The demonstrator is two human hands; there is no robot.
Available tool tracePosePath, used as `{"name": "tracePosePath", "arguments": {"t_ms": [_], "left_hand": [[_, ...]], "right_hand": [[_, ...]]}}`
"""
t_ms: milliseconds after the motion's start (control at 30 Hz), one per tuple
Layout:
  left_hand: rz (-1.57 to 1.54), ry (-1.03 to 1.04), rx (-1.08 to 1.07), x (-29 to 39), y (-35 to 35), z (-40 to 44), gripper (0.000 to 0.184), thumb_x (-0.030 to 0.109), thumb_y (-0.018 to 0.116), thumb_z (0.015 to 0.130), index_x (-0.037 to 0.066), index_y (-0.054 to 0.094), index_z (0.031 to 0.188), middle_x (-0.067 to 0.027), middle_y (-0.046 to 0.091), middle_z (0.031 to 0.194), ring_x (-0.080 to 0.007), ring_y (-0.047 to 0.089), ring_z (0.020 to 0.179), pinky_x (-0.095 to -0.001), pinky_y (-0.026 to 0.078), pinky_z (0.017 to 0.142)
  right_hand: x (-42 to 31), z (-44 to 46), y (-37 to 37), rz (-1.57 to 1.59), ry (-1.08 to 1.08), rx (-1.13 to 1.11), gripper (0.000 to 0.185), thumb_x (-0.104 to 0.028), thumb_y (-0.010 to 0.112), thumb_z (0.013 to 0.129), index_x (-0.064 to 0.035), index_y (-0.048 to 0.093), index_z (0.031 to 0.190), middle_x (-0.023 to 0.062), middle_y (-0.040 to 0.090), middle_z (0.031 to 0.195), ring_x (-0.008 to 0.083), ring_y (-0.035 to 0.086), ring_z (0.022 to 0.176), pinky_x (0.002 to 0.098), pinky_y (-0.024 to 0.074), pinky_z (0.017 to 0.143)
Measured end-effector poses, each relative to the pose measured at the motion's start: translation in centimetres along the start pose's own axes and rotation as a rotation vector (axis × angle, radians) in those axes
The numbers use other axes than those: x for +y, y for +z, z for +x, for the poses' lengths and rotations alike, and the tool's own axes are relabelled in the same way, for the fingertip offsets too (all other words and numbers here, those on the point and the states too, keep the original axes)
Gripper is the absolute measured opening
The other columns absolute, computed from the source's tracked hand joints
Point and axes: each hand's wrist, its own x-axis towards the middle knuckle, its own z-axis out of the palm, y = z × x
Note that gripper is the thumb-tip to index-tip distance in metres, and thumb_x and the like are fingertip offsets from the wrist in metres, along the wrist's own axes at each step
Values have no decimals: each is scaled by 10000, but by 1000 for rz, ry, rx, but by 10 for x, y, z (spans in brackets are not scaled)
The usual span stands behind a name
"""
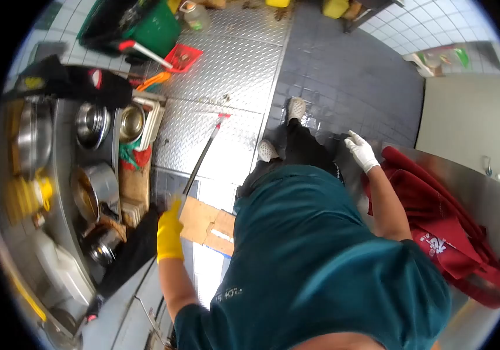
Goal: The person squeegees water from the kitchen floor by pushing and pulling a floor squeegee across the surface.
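My left hand (170, 232), in a yellow glove, is closed around the upper end of a long dark pole (202, 157). At the pole's far end a small red head (222, 116) rests on the metal floor plate; its exact kind is too small to make out. My right hand (361, 151) wears a white glove and holds nothing, its fingers stretched out and apart. It hovers near a stainless counter edge, beside a dark red cloth or apron (436, 210) with white print. Flattened cardboard (206, 224) lies on the floor close to my left hand.
A red dustpan (183, 58) with debris lies ahead by a green bin (151, 29). Metal shelves with pots (95, 189) and bowls line the left. Dark tiles (355, 76) on the right look wet. A pale cabinet (471, 116) stands at far right.
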Motion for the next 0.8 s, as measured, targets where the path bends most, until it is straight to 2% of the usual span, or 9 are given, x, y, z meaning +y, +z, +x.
{"name": "tracePosePath", "arguments": {"t_ms": [33, 100, 233, 267, 333, 500, 600, 700, 800], "left_hand": [[2, -32, -62, -9, 5, -12, 1011, -14, 742, 739, 400, 373, 1584, -171, 665, 1346, -368, 669, 1170, -439, 542, 978], [38, 114, 120, -32, 28, -29, 840, 19, 641, 842, 368, 405, 1569, -202, 679, 1290, -405, 662, 1159, -429, 529, 982], [24, -63, -26, -6, 42, -23, 976, -48, 695, 738, 389, 425, 1567, -228, 663, 1321, -384, 662, 1199, -424, 519, 1005], [69, 7, -28, -13, 53, -12, 981, 57, 740, 770, 413, 346, 1595, -233, 675, 1290, -381, 679, 1160, -450, 543, 977], [-70, -17, -86, 1, 52, 2, 983, 33, 721, 776, 417, 339, 1597, -225, 681, 1285, -382, 680, 1161, -442, 548, 972], [-111, -78, -13, 74, -6, -11, 950, -50, 642, 782, 398, 385, 1580, -228, 673, 1301, -393, 668, 1181, -421, 550, 980], [-290, -70, 28, 68, -21, -45, 912, -87, 584, 775, 359, 446, 1559, -240, 657, 1326, -393, 658, 1196, -400, 549, 979], [-314, -109, 59, 61, -29, -74, 875, -63, 630, 795, 303, 442, 1567, -236, 646, 1349, -377, 642, 1232, -382, 545, 978], [-572, -115, 47, 62, -26, -80, 812, -25, 693, 813, 230, 467, 1550, -224, 689, 1216, -326, 695, 995, -371, 571, 805]], "right_hand": [[2, 0, -1, -1, 0, 8, 574, -316, 653, 1018, -30, 512, 1495, 178, 680, 1346, 255, 630, 1276, 323, 453, 1094], [18, 6, 1, -10, 7, 29, 588, -330, 650, 1016, -27, 505, 1499, 191, 668, 1363, 267, 631, 1279, 327, 456, 1092], [8, 0, 7, -43, -22, 34, 589, -327, 647, 1013, -27, 503, 1499, 204, 669, 1353, 290, 637, 1273, 339, 467, 1084], [9, 0, 9, -47, -27, 28, 591, -328, 646, 1013, -27, 501, 1500, 204, 669, 1353, 291, 637, 1272, 339, 468, 1083], [-4, 1, 9, -79, -20, 0, 594, -332, 641, 1015, -29, 496, 1505, 208, 665, 1358, 292, 630, 1282, 338, 460, 1092], [-28, 22, 6, -40, -24, -37, 599, -325, 635, 1016, -25, 490, 1514, 196, 631, 1416, 269, 594, 1329, 345, 431, 1125], [-49, 39, -5, -17, -26, -7, 594, -311, 636, 1016, -13, 492, 1509, 213, 600, 1449, 273, 576, 1350, 345, 423, 1133], [-31, 77, -10, 5, -66, -11, 592, -301, 641, 1016, -5, 493, 1507, 213, 609, 1438, 263, 578, 1344, 335, 425, 1125], [-43, 99, -10, 5, -47, -64, 594, -268, 659, 1016, -17, 479, 1523, 181, 582, 1475, 223, 559, 1348, 321, 430, 1108]]}}
